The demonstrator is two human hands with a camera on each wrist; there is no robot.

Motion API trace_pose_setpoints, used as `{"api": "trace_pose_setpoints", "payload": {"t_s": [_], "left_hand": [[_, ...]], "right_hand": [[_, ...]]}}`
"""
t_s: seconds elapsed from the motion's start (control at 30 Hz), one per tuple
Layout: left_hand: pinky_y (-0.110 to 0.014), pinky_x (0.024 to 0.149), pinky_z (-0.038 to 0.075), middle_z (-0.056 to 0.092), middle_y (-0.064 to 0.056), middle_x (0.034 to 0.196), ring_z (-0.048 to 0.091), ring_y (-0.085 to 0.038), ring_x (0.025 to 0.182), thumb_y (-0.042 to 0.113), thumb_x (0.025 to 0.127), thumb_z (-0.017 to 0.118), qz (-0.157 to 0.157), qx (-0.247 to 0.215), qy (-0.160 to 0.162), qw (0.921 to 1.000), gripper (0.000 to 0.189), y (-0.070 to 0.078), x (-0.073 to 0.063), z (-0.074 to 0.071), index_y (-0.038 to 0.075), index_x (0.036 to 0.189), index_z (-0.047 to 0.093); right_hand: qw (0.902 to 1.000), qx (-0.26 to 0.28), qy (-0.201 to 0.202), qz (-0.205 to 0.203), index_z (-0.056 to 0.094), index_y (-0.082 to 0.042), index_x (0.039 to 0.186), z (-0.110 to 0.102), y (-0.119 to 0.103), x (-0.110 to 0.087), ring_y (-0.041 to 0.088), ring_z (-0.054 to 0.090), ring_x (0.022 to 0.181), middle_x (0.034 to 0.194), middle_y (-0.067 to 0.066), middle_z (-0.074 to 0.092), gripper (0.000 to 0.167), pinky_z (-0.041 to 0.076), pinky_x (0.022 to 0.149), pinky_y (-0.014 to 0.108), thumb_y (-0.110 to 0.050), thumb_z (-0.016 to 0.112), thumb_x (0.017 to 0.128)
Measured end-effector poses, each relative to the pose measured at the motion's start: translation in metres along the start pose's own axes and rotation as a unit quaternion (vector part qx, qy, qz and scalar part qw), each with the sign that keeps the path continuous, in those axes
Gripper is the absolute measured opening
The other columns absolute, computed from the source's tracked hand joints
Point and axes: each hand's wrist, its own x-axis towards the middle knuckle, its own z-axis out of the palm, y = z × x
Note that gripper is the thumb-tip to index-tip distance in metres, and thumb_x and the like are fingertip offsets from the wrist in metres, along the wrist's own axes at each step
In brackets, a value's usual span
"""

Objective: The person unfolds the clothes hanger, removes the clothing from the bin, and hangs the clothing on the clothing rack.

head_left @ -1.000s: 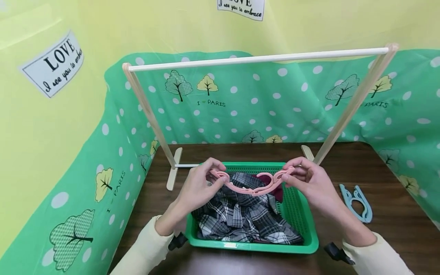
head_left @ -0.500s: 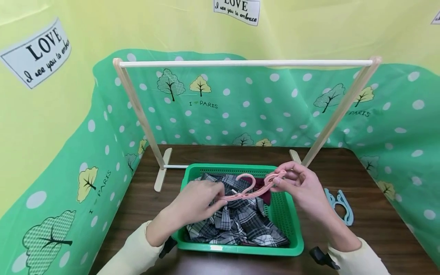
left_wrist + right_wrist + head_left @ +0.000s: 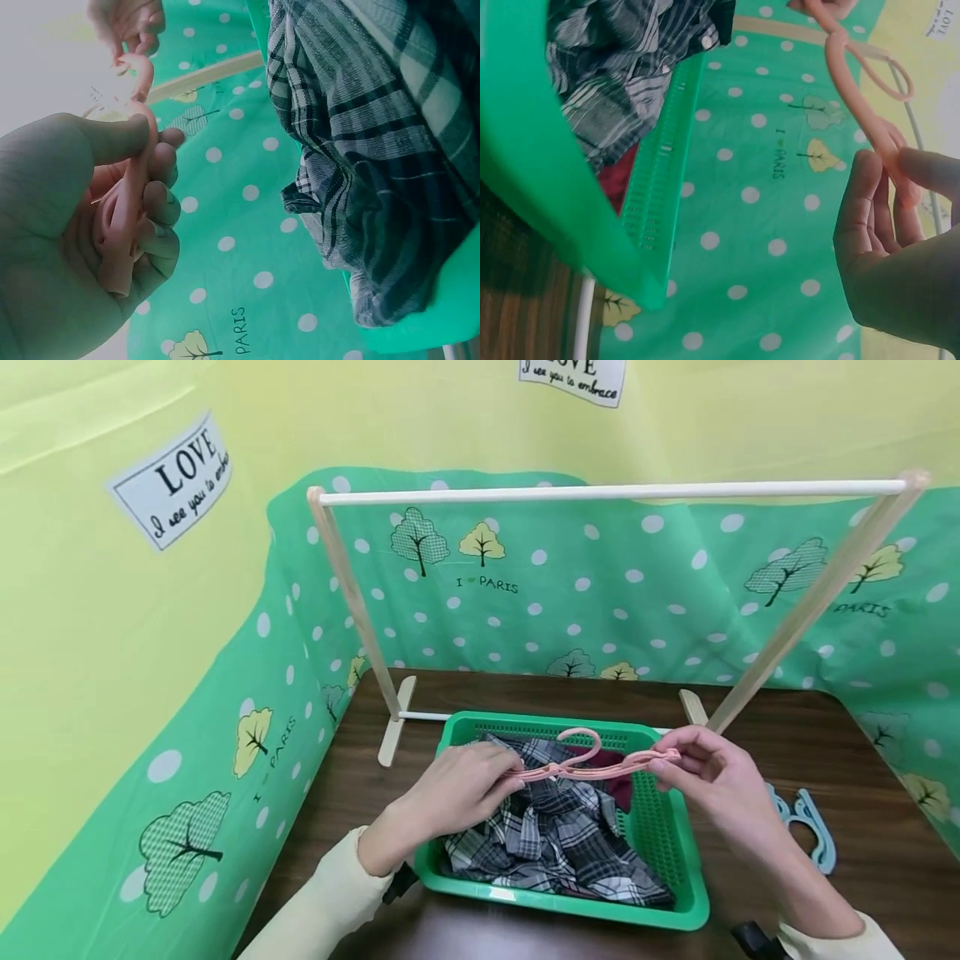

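Seen from the head camera, with 12 o'clock at the far side, a pink hanger [image 3: 611,771] is held up between the two hands, which are well apart. The left hand [image 3: 467,782] is at the hanger's 9 o'clock end, its back to the head camera, so much of that arm is hidden; the left wrist view shows the thumb on one side and the fingers curled round the other. The right hand [image 3: 720,781] pinches the 3 o'clock end between thumb and fingertips. The hook rises toward 12 o'clock from the middle of the bar, its tip turned toward 9.

Below the hanger is a green basket [image 3: 585,907] on a brown wooden desk [image 3: 892,877]. A crumpled grey plaid garment [image 3: 555,835] fills most of it, lying at 6 o'clock from the hanger; a piece of dark red cloth [image 3: 621,789] shows at its 2 o'clock edge. A folded blue hanger [image 3: 822,842] lies on the desk at about 4 o'clock from the right hand, partly hidden by that arm. At 12 o'clock, beyond the basket, stands a rack [image 3: 600,492] with a white rail and wooden legs, in front of a green and yellow printed backdrop [image 3: 667,585].
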Motion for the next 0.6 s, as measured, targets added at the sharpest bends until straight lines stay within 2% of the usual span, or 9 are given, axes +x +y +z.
{"api": "trace_pose_setpoints", "payload": {"t_s": [0.1, 0.33, 0.43, 0.6], "left_hand": [[-0.028, 0.078, 0.058, 0.076, 0.006, 0.094, 0.067, -0.012, 0.085, 0.026, 0.115, 0.068, -0.002, -0.012, 0.000, 0.9999, 0.015, -0.001, 0.002, 0.001, 0.017, 0.110, 0.078], [-0.026, 0.077, 0.053, 0.074, 0.006, 0.095, 0.063, -0.011, 0.086, 0.026, 0.116, 0.066, -0.008, -0.041, 0.011, 0.9991, 0.016, -0.001, 0.006, 0.000, 0.017, 0.114, 0.079], [-0.025, 0.079, 0.053, 0.074, 0.005, 0.096, 0.062, -0.011, 0.088, 0.026, 0.116, 0.065, -0.016, -0.064, 0.016, 0.9977, 0.016, 0.000, 0.007, -0.001, 0.016, 0.117, 0.079], [-0.028, 0.085, 0.056, 0.077, 0.004, 0.101, 0.066, -0.013, 0.094, 0.026, 0.117, 0.064, -0.021, -0.084, 0.009, 0.9962, 0.019, 0.000, 0.005, -0.004, 0.015, 0.119, 0.079]], "right_hand": [[0.9995, -0.029, -0.009, 0.000, 0.070, -0.007, 0.123, -0.003, 0.004, -0.001, 0.009, 0.078, 0.088, 0.104, -0.011, 0.077, 0.017, 0.066, 0.077, 0.024, -0.006, 0.076, 0.108], [0.9948, -0.084, -0.039, -0.043, 0.072, -0.005, 0.126, -0.006, 0.010, -0.004, 0.007, 0.076, 0.089, 0.108, -0.015, 0.075, 0.021, 0.064, 0.075, 0.023, 0.000, 0.075, 0.107], [0.9908, -0.110, -0.056, -0.056, 0.074, -0.005, 0.125, -0.004, 0.012, -0.003, 0.009, 0.073, 0.088, 0.110, -0.015, 0.074, 0.020, 0.062, 0.073, 0.023, 0.001, 0.075, 0.106], [0.9848, -0.137, -0.079, -0.071, 0.078, -0.011, 0.120, 0.002, 0.015, -0.004, 0.011, 0.068, 0.087, 0.107, -0.011, 0.077, 0.018, 0.058, 0.071, 0.025, -0.001, 0.077, 0.106]]}}
